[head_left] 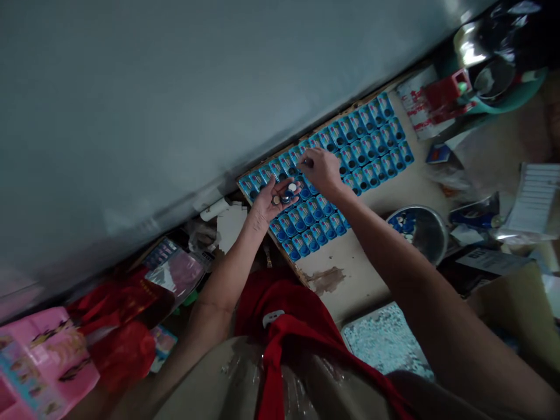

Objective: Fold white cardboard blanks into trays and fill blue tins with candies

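We work above a slanting block of small blue rectangular plastic packs with printed tops (370, 175), set in close rows on a pale, worn surface (363, 251), and we take that block as our landmark. Our left hand (277, 195) is palm up over the left part of the block, its grip spread and slightly cupped, with a few small round pieces, white, silvery and dark (291, 188), lying on the palm and fingers. Our right hand (321, 169) hovers over the middle of the block, just beside the left; its fingers are bent inward with thumb and forefinger close, yet we cannot tell whether this grip is pinching anything. Towards the block's right end many packs show a dark round spot, while those at its lower left show a round blue one. Below the block's right end, partly behind our right forearm, we see a shiny round metal bowl (437, 236) with blue and white bits inside. Further below the block lies a rectangular spread of small pale bluish-white pieces (382, 338). Beyond the block's far edge rises a plain grey wall (175, 87), and off its right end stands a white container with red markings (417, 99).
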`<state>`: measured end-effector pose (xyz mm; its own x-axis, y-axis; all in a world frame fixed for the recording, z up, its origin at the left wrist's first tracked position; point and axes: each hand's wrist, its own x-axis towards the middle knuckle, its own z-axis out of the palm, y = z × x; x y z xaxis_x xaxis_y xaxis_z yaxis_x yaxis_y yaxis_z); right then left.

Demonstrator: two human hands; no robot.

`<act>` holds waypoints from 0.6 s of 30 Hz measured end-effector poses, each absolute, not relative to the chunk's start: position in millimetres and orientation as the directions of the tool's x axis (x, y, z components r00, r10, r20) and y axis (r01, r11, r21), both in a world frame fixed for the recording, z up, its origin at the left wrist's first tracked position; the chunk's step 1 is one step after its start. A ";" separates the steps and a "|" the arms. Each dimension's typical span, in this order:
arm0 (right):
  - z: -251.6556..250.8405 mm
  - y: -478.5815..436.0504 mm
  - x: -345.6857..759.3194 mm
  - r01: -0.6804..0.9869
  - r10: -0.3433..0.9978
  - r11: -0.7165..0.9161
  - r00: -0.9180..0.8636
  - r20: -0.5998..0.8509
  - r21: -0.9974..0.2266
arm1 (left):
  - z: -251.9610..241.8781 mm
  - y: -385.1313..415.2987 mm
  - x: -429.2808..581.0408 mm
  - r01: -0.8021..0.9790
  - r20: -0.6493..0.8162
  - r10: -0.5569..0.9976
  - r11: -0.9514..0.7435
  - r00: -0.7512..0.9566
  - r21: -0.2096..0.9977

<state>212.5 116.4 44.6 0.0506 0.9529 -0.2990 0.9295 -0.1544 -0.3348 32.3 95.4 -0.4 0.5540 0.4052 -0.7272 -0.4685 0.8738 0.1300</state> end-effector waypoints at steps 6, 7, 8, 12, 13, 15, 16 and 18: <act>43.1 55.6 189.2 0.914 0.944 0.017 -0.149 -0.296 -0.406 | -7.7 88.7 39.6 -0.453 -0.741 0.416 0.875 0.527 0.169; 38.7 51.5 187.7 0.920 0.947 0.019 -0.142 -0.288 -0.390 | -8.4 87.8 41.8 -0.453 -0.745 0.416 0.875 0.522 0.172; 34.3 49.1 187.0 0.925 0.951 0.016 -0.132 -0.280 -0.380 | -9.0 87.1 43.8 -0.453 -0.745 0.418 0.874 0.520 0.174; 24.9 53.1 188.7 0.925 0.960 -0.037 -0.072 -0.269 -0.378 | -8.9 87.4 47.9 -0.468 -0.749 0.421 0.868 0.512 0.168; 24.8 57.6 189.8 0.922 0.964 -0.058 -0.047 -0.260 -0.384 | -8.2 88.6 47.7 -0.474 -0.748 0.418 0.866 0.516 0.157; 25.3 71.0 192.8 0.909 0.975 -0.121 0.034 -0.220 -0.398 | -5.7 92.5 45.5 -0.504 -0.737 0.428 0.853 0.524 0.136; 25.3 79.6 194.5 0.901 0.976 -0.159 0.081 -0.203 -0.404 | -4.0 95.0 43.3 -0.524 -0.733 0.439 0.841 0.520 0.132; 24.1 98.3 197.3 0.888 0.967 -0.222 0.147 -0.209 -0.402 | 0.2 100.6 36.6 -0.565 -0.741 0.470 0.812 0.479 0.149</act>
<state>197.3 98.3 24.1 0.1469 0.9669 -0.2087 0.8884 -0.2217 -0.4020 36.6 100.6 0.2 0.4792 0.4699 -0.7413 -0.5649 0.8116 0.1493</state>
